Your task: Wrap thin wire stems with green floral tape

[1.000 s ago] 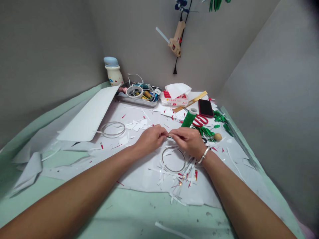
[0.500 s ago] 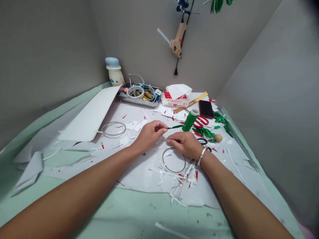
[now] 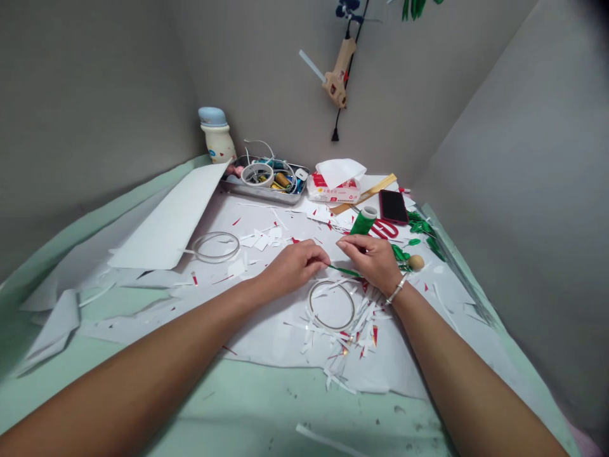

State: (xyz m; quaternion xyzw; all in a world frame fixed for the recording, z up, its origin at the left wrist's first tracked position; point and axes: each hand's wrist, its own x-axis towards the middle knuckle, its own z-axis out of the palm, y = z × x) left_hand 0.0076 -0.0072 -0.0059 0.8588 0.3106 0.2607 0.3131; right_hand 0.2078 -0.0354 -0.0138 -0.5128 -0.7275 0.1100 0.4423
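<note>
My left hand (image 3: 299,266) is closed in a pinch on one end of a slim green leaf-shaped piece (image 3: 346,271). That piece points right, and its far end reaches below my right hand (image 3: 375,259). My right thumb and fingertips are pressed together; what they hold, if anything, is too fine to make out. Just behind the right hand stands a spool of green thread (image 3: 363,222), its lower part hidden by the fingers. A thin ring (image 3: 332,306) lies on the paper below both hands, among white and red scraps.
Green leaf pieces (image 3: 431,244), a round wooden ball (image 3: 415,263), red-handled scissors (image 3: 387,230) and a phone (image 3: 394,207) lie to the right. Behind are a tissue pack (image 3: 335,190) and a metal tray (image 3: 261,192). A glue gun (image 3: 339,79) hangs on the wall.
My right hand has moved up and slightly right, covering the spool's base. My left hand has shifted right and down, and the green leaf-shaped piece now slants down to the right.
</note>
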